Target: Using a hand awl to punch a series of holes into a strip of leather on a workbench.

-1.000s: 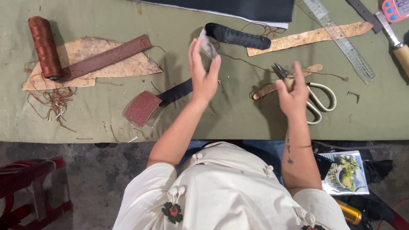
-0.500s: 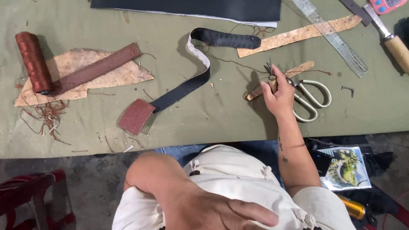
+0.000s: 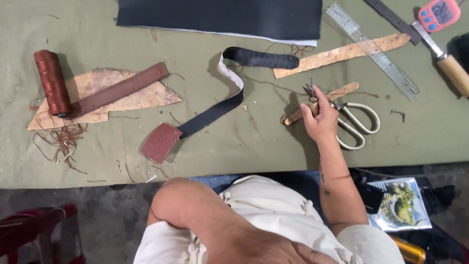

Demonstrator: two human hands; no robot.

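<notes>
Here, right hand (image 3: 321,122) out over the green table cover (image 3: 273,142), fingers closed round a small wooden-handled tool (image 3: 312,100) held upright, its metal prongs pointing up and away from the body. Tool tip is small and partly blurred; probably a pronged punch or an awl, cannot tell which. Just right of the hand, touching or nearly so, pale-handled scissors (image 3: 356,124) lie flat. A tan leather strip (image 3: 322,100) lies under and behind the hand. Left hand is not in view; only the bent left arm (image 3: 195,215) shows low in frame, pulled in against the white shirt, so its grip cannot be told. Left of the hand, well apart, a black strap (image 3: 229,100) curls across the cover, one end near a reddish-brown sanding pad (image 3: 161,142). Far left: spool of rust-coloured thread (image 3: 51,82) beside a brown strip (image 3: 122,88) on a tan scrap. Top edge: dark sheet (image 3: 220,17), clear ruler (image 3: 373,51).
</notes>
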